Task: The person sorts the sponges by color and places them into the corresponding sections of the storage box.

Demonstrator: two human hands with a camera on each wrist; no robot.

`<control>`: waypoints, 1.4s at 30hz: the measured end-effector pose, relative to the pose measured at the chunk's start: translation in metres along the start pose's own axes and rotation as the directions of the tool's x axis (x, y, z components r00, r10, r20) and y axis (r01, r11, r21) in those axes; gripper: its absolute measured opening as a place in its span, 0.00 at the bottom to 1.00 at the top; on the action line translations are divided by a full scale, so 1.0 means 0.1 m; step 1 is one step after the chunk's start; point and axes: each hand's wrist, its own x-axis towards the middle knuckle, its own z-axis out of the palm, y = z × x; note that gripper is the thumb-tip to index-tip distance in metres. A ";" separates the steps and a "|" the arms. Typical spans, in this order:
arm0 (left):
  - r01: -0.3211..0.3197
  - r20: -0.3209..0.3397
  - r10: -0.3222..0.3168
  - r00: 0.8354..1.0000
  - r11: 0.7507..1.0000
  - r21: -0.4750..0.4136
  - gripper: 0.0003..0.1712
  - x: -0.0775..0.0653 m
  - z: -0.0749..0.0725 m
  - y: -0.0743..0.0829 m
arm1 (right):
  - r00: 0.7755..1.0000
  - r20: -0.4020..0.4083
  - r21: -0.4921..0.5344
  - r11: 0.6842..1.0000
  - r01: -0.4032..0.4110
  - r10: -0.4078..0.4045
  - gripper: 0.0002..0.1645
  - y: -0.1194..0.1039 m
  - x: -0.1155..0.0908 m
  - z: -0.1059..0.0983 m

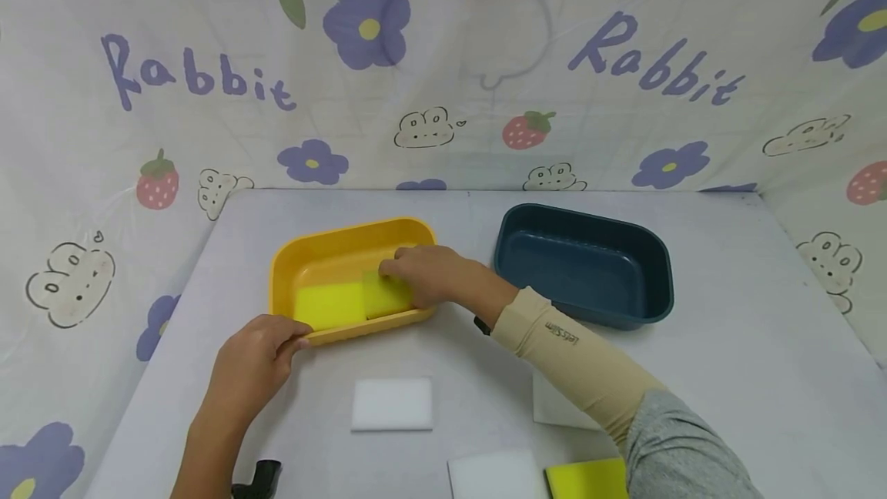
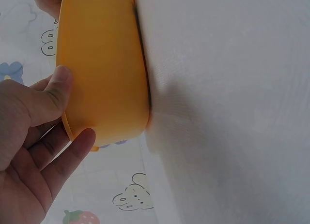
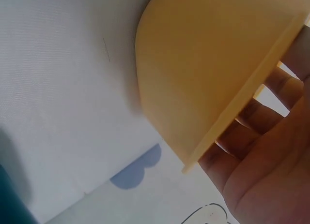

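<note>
The yellow tub (image 1: 346,233) stands at the left of the table, with two flat yellow sponges inside. One yellow sponge (image 1: 329,306) lies at the tub's front left. Beside it, the other sponge (image 1: 381,296) is under my right hand (image 1: 430,274), which reaches over the tub's right end and holds it with bent fingers. In the right wrist view the fingers (image 3: 261,115) pass over the rim, and their tips are hidden inside. My left hand (image 1: 252,356) grips the front left corner of the rim, its thumb (image 2: 60,81) against the outer wall.
A dark blue tub (image 1: 585,303) stands at the right. Nearer me lie white sponges: one (image 1: 392,404) in the middle, another (image 1: 493,476) at the front edge, a third (image 1: 557,403) partly behind my right forearm. A yellow sponge (image 1: 587,478) with a dark underside lies by my right sleeve.
</note>
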 end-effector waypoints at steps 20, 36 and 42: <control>-0.002 0.003 0.002 1.000 1.000 0.005 0.10 0.02 0.00 -0.01 | 1.000 -0.003 0.077 0.997 0.003 -0.003 0.27 0.05 0.06 0.06; -0.029 -0.017 0.029 0.999 1.000 -0.003 0.10 -0.01 0.01 -0.03 | 0.996 0.025 0.227 0.971 0.074 -0.082 0.32 0.17 0.09 0.06; -0.033 -0.017 0.033 0.999 0.999 -0.002 0.11 0.01 0.01 -0.03 | 0.995 -0.009 0.364 0.927 0.092 -0.096 0.35 0.26 0.04 0.05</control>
